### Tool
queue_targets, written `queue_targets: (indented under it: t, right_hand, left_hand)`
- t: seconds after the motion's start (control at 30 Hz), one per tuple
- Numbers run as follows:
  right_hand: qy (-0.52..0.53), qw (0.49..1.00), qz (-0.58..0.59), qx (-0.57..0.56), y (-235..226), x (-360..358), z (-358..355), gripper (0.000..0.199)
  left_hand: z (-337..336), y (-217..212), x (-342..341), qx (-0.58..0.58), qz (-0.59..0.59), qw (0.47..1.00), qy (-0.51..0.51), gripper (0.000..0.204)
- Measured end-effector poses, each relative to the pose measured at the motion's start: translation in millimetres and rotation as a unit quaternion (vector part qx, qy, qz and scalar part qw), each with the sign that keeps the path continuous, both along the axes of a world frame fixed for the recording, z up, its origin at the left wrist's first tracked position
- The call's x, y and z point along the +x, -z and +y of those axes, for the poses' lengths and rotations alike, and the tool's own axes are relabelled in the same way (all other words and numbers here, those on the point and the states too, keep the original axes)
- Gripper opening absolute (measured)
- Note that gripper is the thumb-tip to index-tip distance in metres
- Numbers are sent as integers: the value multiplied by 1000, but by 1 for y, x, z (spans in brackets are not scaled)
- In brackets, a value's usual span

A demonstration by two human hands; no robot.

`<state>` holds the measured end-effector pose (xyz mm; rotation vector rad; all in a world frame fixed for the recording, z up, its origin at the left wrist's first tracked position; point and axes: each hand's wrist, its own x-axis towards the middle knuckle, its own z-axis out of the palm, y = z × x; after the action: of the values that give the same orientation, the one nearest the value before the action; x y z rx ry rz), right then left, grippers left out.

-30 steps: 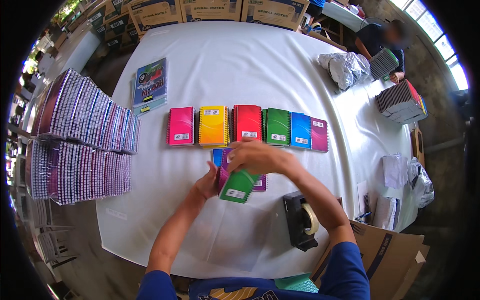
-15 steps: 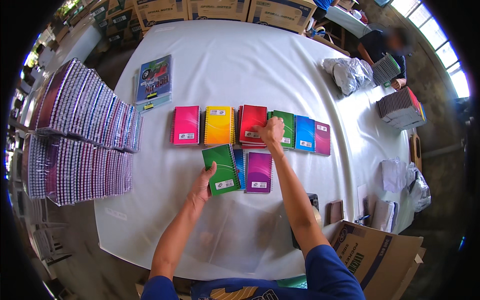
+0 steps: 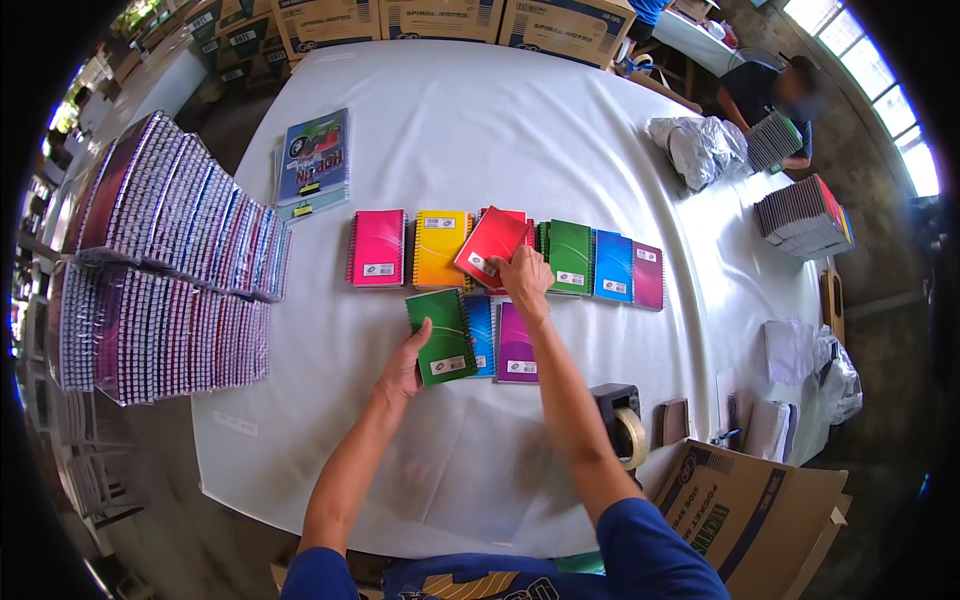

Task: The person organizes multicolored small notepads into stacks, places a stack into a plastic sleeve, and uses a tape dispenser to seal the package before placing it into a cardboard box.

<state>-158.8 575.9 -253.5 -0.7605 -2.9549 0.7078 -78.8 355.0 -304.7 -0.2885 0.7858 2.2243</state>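
My left hand [image 3: 405, 366] is closed on a green spiral notebook [image 3: 442, 335], thumb on its cover, which partly covers a blue notebook [image 3: 483, 338]. A red spiral notebook [image 3: 492, 245] is pinched at its spine side by my right hand [image 3: 528, 276]; it tilts over the red stack and the edge of the yellow notebook stack [image 3: 440, 250]. Pink notebooks [image 3: 378, 245] stand at the row's left end. To the right lie green [image 3: 569, 252], blue [image 3: 612, 264] and maroon notebooks [image 3: 648, 276]. My right wrist partly hides a purple notebook [image 3: 515, 340].
Tall wrapped notebook piles [image 3: 180, 270] rise at the left. Clipped sheets [image 3: 314, 160] lie at the back left. A tape dispenser [image 3: 625, 425] and cardboard box [image 3: 750, 520] are near my right arm. Across the table at the right, a person [image 3: 745, 95] handles notebooks beside crumpled plastic [image 3: 698, 152].
My right hand has moved left and nearer from the green stack's edge, taking hold of a red notebook, now turned and shifted left. My left hand still holds the green notebook.
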Motion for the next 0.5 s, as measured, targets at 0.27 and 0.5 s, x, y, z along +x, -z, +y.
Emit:
queue_targets:
  t: [0.27,0.5]
  right_hand:
    - [88,912,101,-388,5,7,57,28]
    - [-149,878,175,-421,-84,33,44,7]
  left_hand:
    - [-10,-8,7,-24,5,1000,-9,67]
    - [-21,-23,5,-46,13,999,-17,79]
